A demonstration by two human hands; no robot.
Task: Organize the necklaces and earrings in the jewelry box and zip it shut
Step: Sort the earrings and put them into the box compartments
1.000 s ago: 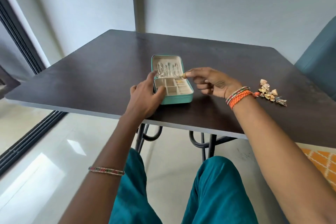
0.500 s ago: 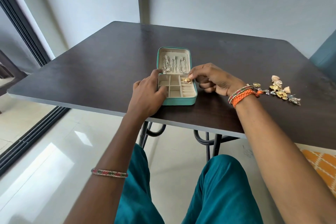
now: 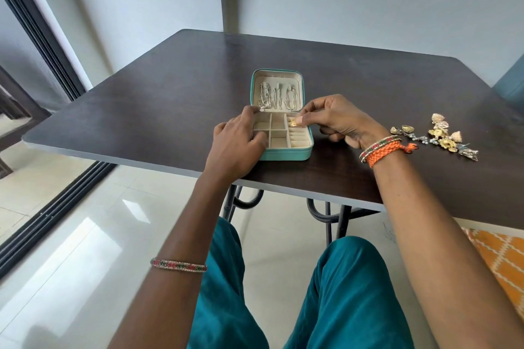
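A small teal jewelry box (image 3: 286,154) lies open on the dark table, its lid tipped back. Several silver necklaces (image 3: 276,98) hang inside the lid. My left hand (image 3: 239,140) grips the box's left side, fingers curled over the rim. My right hand (image 3: 336,117) pinches a small gold earring (image 3: 294,122) over the slotted rows at the tray's far right. The square compartments look bare. A loose cluster of gold and silver earrings (image 3: 438,134) lies on the table to the right of my right wrist.
The dark wooden table (image 3: 158,99) stands against a pale wall, its near edge just in front of my knees. A teal chair (image 3: 510,79) shows at the far right. An orange patterned rug (image 3: 502,258) lies on the tiled floor.
My right hand has brought the gold earring down from the lid's edge into the tray's right slots. My left hand keeps its hold on the box. The camera has tilted slightly.
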